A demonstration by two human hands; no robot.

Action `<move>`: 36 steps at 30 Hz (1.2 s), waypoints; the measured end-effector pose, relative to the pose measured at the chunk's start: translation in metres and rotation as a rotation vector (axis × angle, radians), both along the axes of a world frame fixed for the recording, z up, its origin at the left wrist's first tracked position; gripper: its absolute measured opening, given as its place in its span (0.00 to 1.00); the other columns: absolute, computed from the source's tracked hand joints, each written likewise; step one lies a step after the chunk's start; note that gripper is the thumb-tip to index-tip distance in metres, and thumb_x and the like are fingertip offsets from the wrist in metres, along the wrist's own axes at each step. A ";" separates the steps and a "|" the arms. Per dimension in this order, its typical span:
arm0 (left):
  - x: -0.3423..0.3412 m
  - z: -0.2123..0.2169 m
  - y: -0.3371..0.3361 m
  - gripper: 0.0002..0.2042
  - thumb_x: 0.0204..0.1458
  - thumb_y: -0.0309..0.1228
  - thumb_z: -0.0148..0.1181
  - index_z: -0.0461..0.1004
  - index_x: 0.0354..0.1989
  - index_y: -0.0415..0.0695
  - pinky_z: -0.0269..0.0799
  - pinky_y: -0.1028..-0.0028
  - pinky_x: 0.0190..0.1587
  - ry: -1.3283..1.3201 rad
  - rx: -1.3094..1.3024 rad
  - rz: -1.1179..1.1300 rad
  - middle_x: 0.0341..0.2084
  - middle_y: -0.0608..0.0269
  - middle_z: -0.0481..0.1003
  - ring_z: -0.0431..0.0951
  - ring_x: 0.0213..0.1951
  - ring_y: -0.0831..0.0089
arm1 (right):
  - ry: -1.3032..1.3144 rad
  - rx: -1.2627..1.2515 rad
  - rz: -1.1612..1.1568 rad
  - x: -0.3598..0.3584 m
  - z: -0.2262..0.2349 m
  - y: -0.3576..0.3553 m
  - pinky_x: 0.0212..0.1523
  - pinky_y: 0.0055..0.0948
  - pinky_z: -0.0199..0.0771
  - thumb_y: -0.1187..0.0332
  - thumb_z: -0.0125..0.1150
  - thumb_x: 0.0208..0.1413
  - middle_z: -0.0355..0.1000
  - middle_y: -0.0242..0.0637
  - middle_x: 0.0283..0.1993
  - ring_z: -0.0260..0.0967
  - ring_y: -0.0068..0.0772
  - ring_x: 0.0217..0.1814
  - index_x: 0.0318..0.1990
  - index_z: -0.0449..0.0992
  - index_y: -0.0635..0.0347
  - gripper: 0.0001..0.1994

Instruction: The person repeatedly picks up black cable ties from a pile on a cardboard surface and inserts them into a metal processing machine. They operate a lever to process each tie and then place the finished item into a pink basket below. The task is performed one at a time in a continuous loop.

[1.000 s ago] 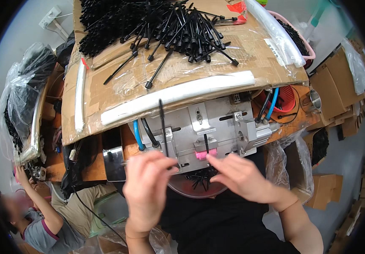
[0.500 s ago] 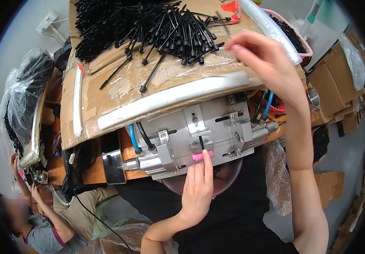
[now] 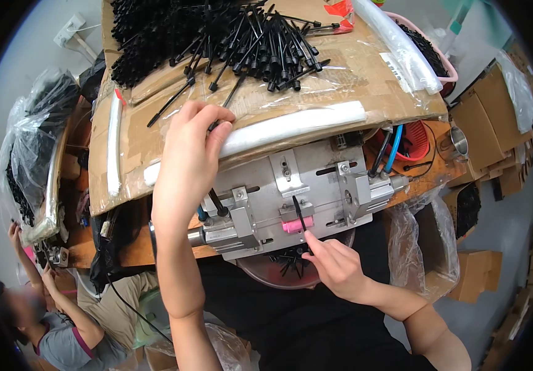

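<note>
My left hand (image 3: 193, 143) is over the near part of the cardboard sheet, its thumb and forefinger closed around the thick head of a thin black rod (image 3: 236, 91). Below the metal fixture's front, my right hand (image 3: 339, 267) has its forefinger and thumb at the lower end of another black rod (image 3: 298, 209). That rod slants across a pink block (image 3: 295, 225) in the middle of the silver metal fixture (image 3: 316, 179). My right fingers partly hide its near end.
A large heap of black rods (image 3: 217, 37) covers the far part of the cardboard sheet (image 3: 316, 108). Under the fixture sits a bowl (image 3: 257, 278) of black pieces. A red basket (image 3: 416, 142) is at right; another person (image 3: 62, 328) works at far left.
My left hand has gone from the pink block up to the rod on the cardboard. My right hand has come down from above the cardboard to the rod at the fixture.
</note>
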State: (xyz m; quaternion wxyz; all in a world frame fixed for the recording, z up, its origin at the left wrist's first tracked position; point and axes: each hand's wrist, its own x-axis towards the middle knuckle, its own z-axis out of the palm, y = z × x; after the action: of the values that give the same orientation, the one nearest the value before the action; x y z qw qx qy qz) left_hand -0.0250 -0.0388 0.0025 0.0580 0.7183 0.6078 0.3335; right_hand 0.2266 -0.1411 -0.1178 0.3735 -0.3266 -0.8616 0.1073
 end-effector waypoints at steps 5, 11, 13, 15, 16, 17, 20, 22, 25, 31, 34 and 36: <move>0.000 0.009 -0.021 0.07 0.52 0.19 0.59 0.76 0.39 0.36 0.70 0.69 0.42 -0.091 -0.049 0.001 0.35 0.54 0.74 0.76 0.36 0.60 | -0.054 -0.020 -0.017 -0.010 0.003 0.001 0.27 0.26 0.67 0.77 0.68 0.47 0.72 0.35 0.31 0.62 0.27 0.26 0.57 0.70 0.77 0.27; 0.062 -0.022 -0.099 0.29 0.45 0.14 0.62 0.70 0.60 0.38 0.69 0.68 0.42 0.021 0.080 0.081 0.33 0.55 0.72 0.72 0.37 0.61 | -0.163 -0.059 -0.069 -0.006 0.021 0.000 0.28 0.24 0.69 0.72 0.71 0.46 0.73 0.34 0.33 0.64 0.26 0.27 0.57 0.72 0.72 0.28; 0.078 -0.046 -0.129 0.31 0.45 0.18 0.63 0.65 0.63 0.30 0.71 0.68 0.41 0.106 0.027 0.021 0.34 0.56 0.71 0.72 0.37 0.63 | -0.176 -0.115 -0.064 -0.003 0.036 -0.002 0.28 0.23 0.69 0.69 0.72 0.46 0.74 0.33 0.33 0.66 0.26 0.28 0.57 0.73 0.70 0.29; 0.097 -0.070 -0.142 0.31 0.45 0.21 0.62 0.65 0.62 0.29 0.71 0.68 0.40 0.179 0.004 0.000 0.35 0.56 0.71 0.71 0.36 0.65 | -0.123 -0.106 -0.106 0.007 0.042 0.000 0.27 0.23 0.70 0.67 0.73 0.45 0.74 0.33 0.32 0.68 0.26 0.27 0.57 0.74 0.68 0.29; 0.102 -0.082 -0.146 0.32 0.45 0.23 0.60 0.64 0.63 0.29 0.71 0.70 0.40 0.206 -0.050 -0.008 0.36 0.57 0.70 0.70 0.35 0.65 | -0.092 -0.104 -0.115 0.012 0.042 0.001 0.26 0.23 0.70 0.66 0.73 0.45 0.75 0.33 0.31 0.68 0.27 0.26 0.56 0.74 0.67 0.29; 0.107 -0.090 -0.149 0.34 0.43 0.23 0.59 0.61 0.65 0.29 0.70 0.71 0.41 0.229 -0.074 -0.012 0.36 0.58 0.69 0.70 0.36 0.66 | -0.074 -0.105 -0.122 0.015 0.043 0.002 0.26 0.23 0.70 0.66 0.74 0.44 0.74 0.33 0.30 0.68 0.27 0.25 0.56 0.75 0.67 0.29; 0.116 -0.097 -0.146 0.36 0.44 0.22 0.58 0.57 0.66 0.28 0.70 0.72 0.42 0.264 -0.121 -0.026 0.36 0.58 0.68 0.69 0.37 0.66 | -0.039 -0.103 -0.164 0.024 0.052 0.004 0.24 0.24 0.69 0.66 0.75 0.43 0.74 0.33 0.26 0.67 0.28 0.21 0.53 0.77 0.67 0.28; 0.118 -0.096 -0.139 0.37 0.44 0.21 0.59 0.56 0.67 0.27 0.70 0.72 0.43 0.243 -0.133 -0.028 0.37 0.58 0.67 0.68 0.37 0.65 | 0.006 -0.103 -0.149 0.027 0.053 0.004 0.23 0.24 0.69 0.66 0.75 0.42 0.73 0.34 0.26 0.67 0.28 0.22 0.53 0.76 0.67 0.28; 0.119 -0.094 -0.138 0.37 0.44 0.21 0.59 0.55 0.67 0.27 0.70 0.71 0.44 0.260 -0.182 -0.046 0.37 0.57 0.67 0.68 0.37 0.65 | 0.048 -0.105 -0.144 0.029 0.057 0.004 0.23 0.25 0.68 0.67 0.75 0.42 0.73 0.34 0.26 0.68 0.29 0.22 0.52 0.77 0.68 0.27; 0.101 -0.058 -0.114 0.30 0.48 0.23 0.64 0.65 0.62 0.35 0.70 0.67 0.43 0.159 -0.108 -0.071 0.37 0.55 0.69 0.69 0.40 0.61 | -0.002 0.023 -0.100 0.035 0.082 0.040 0.25 0.30 0.68 0.76 0.73 0.44 0.72 0.39 0.27 0.68 0.36 0.25 0.48 0.77 0.69 0.21; 0.087 -0.015 -0.034 0.24 0.40 0.17 0.59 0.71 0.51 0.33 0.73 0.63 0.44 0.181 0.181 -0.108 0.40 0.51 0.68 0.71 0.44 0.56 | 0.047 0.273 -0.215 0.023 0.096 0.107 0.28 0.32 0.69 0.82 0.68 0.46 0.74 0.41 0.29 0.70 0.39 0.28 0.41 0.80 0.66 0.12; 0.085 0.001 0.029 0.14 0.40 0.15 0.56 0.70 0.38 0.35 0.72 0.64 0.48 0.227 0.311 -0.095 0.42 0.49 0.67 0.69 0.46 0.54 | 0.005 0.305 -0.334 0.004 0.109 0.166 0.34 0.41 0.74 0.66 0.63 0.56 0.75 0.42 0.34 0.74 0.48 0.36 0.37 0.78 0.61 0.08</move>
State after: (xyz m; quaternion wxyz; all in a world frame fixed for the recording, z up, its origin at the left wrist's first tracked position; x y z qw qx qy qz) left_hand 0.0604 -0.0097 0.0039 -0.1068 0.7794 0.5172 0.3370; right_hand 0.2308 0.0246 -0.0083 0.4334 -0.4041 -0.8008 -0.0866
